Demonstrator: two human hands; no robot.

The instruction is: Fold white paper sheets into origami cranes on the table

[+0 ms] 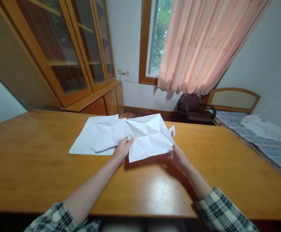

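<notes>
A: Where is the creased white paper sheet [150, 137]?

B: Lifted just above the glossy wooden table [34, 161], near its far edge. The left hand [122, 149] pinches the near-left corner; the right hand [179, 158] pinches the near-right corner.

A: Room to move?

B: Bare tabletop lies near and to both sides. A flat white paper sheet [92, 135] lies just left, overlapped.

A: The room?

B: Glass-fronted wooden cabinet [65, 54], peach curtain [203, 45], dark office chair [193, 108].

A: Orientation?

B: Its long axis runs left to right, with the far edge tilted up.

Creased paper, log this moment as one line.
left hand: grips creased paper | right hand: grips its right edge | flat sheets beneath | wooden table
</notes>
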